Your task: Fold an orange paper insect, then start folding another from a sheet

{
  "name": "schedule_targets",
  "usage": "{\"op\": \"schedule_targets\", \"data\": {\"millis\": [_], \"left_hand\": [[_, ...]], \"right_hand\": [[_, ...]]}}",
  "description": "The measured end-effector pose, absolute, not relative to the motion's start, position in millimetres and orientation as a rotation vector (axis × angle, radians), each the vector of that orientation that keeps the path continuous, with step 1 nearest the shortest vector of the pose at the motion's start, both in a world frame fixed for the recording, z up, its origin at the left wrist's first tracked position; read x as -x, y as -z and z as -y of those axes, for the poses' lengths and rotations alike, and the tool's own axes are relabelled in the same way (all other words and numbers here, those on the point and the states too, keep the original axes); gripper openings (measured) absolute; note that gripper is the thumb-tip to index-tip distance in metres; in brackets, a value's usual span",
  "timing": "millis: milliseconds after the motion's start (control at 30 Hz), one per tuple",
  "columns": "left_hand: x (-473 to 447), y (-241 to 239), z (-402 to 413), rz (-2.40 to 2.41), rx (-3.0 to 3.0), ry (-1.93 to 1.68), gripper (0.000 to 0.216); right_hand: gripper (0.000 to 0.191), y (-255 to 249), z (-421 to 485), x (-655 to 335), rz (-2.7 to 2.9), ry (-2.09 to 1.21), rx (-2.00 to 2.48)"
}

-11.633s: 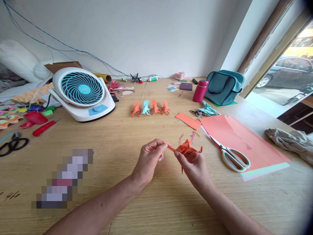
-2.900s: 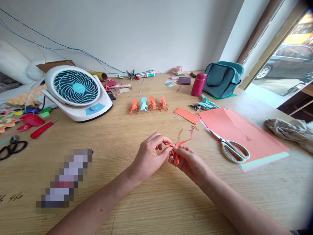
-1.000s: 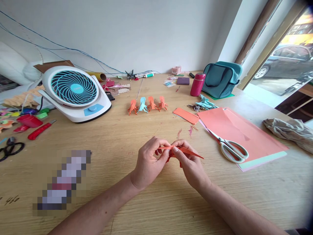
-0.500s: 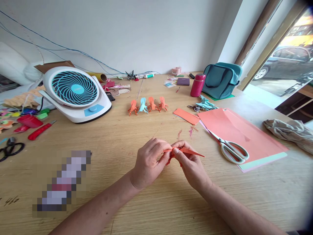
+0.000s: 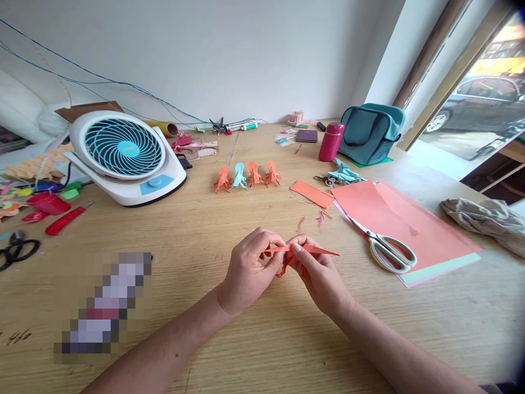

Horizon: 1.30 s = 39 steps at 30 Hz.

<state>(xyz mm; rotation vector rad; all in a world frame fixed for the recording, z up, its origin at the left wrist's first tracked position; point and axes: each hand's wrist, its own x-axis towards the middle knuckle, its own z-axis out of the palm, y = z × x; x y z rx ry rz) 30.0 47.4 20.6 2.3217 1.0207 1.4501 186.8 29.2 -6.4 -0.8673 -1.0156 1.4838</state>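
Note:
An orange folded-paper figure [image 5: 324, 250] is held between my two hands above the middle of the table. My left hand [image 5: 250, 268] is closed, with thumb and fingers pinching the figure's left side. From the right, my right hand [image 5: 324, 276] pinches it under the thumb, and a long pointed end sticks out past the fingers. Thin strips hang below; the rest is hidden by my fingers. Beyond my hands, orange paper figures [image 5: 272, 173] and a light blue one [image 5: 239, 176] stand in a row on thin legs.
White-handled scissors [image 5: 391, 253] lie on orange paper sheets [image 5: 435, 235] at right, near an orange paper strip stack [image 5: 311, 194]. Behind stand a magenta flask [image 5: 331, 142] and a teal bag [image 5: 367, 134]. At left are a fan [image 5: 127, 158], a red cutter [image 5: 68, 220] and black-handled scissors [image 5: 18, 250].
The paper figure has turned slightly in my fingers, and more of its narrow left end shows by my left hand. Both hands keep their pinch in nearly the same place.

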Motion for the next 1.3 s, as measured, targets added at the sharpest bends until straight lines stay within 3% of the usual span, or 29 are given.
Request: {"op": "schedule_targets", "data": {"millis": [233,1100,1300], "left_hand": [[-28.1,-18.9,-49.8,-0.970,-2.404,-1.448,0.020],[-15.6,-28.9,-57.4,-0.867,-2.920,-1.279,0.014],[-19.3,-26.3,-55.0,-0.907,-2.691,-1.394,0.017]], "right_hand": [[0.027,2.8,-30.2,-184.2,0.904,-1.607,0.718],[0.026,7.4,-32.7,-187.4,0.941,-1.552,0.801],[0.027,0.1,-32.5,-186.4,0.902,-1.601,0.735]]}}
